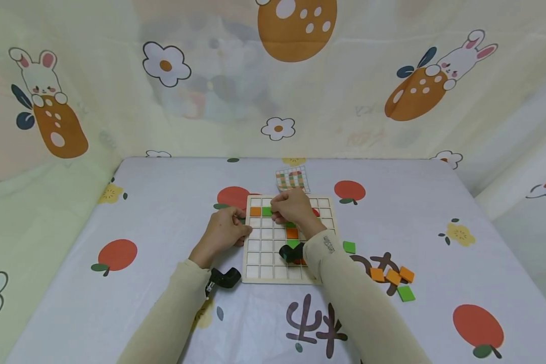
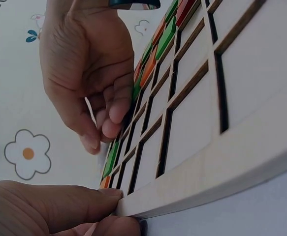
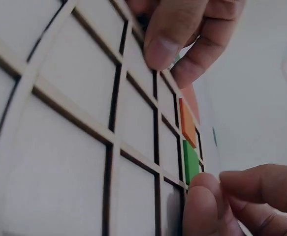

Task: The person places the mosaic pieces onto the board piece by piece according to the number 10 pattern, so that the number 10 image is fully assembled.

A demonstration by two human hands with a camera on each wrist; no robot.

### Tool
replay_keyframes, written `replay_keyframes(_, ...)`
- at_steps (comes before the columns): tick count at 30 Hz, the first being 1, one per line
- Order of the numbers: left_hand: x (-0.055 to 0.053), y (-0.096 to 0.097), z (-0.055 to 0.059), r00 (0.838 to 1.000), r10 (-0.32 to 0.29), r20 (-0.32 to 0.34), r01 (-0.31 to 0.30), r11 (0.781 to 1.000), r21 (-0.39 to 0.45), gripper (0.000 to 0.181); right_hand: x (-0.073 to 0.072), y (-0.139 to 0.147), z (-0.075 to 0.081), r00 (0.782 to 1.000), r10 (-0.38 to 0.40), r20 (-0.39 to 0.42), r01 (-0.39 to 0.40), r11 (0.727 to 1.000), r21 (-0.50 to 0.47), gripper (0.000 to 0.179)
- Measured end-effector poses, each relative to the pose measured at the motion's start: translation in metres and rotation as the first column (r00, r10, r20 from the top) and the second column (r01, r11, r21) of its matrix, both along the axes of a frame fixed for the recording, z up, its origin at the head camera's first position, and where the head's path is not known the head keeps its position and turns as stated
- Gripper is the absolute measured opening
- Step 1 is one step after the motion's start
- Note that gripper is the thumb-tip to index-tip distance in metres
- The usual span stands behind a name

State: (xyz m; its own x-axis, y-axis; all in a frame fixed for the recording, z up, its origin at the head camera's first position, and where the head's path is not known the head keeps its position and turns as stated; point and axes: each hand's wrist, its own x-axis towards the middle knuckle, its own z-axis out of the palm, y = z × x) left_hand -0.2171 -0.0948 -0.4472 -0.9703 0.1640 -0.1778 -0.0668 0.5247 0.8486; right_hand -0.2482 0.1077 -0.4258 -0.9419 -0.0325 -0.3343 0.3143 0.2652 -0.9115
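Observation:
A square wooden grid board (image 1: 265, 273) lies on the table with orange, green and red tiles in some cells. My left hand (image 1: 223, 230) holds its left edge, the thumb on the rim in the left wrist view. My right hand (image 1: 296, 206) is over the upper rows, fingers bent and brought together, fingertips right beside a green tile (image 1: 266, 211). Left of that tile sits an orange tile (image 1: 255, 212). A column of orange and green tiles is partly covered by the right wrist. I cannot tell whether a tile is between the right fingertips.
A small paper card (image 1: 300, 177) with a coloured grid pattern lies behind the board. To the right are loose orange tiles (image 1: 393, 276), a green tile (image 1: 406, 293) and another green tile (image 1: 349, 247) near the board's edge. A printed cloth hangs behind the table.

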Motion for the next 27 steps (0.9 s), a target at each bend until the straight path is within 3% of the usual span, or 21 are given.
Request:
replay_keyframes(6, 0.002, 0.005, -0.002, 1.0, -0.015, -0.001, 0.015, 1.0, 0.007, 0.033, 0.019, 0.028, 0.011, 0.999, -0.03, -0.044, 0.027, 0.998, -0.051, 0.027)
replay_keyframes(11, 0.002, 0.005, 0.001, 1.0, -0.02, 0.012, 0.02, 1.0, 0.01, 0.034, 0.05, 0.073, 0.024, 0.995, -0.033, -0.095, 0.04, 0.996, 0.077, 0.032)
replay_keyframes(16, 0.0, 0.0, 0.002, 1.0, -0.001, 0.025, 0.001, 1.0, 0.009, 0.034, 0.081, 0.118, 0.03, 0.995, -0.022, -0.1, 0.044, 0.974, 0.222, 0.033)
replay_keyframes(27, -0.001, 0.0, -0.001, 1.0, -0.006, 0.022, 0.007, 1.0, -0.023, 0.034, 0.137, 0.179, 0.008, 1.0, -0.009, 0.013, 0.003, 0.919, 0.393, 0.03)
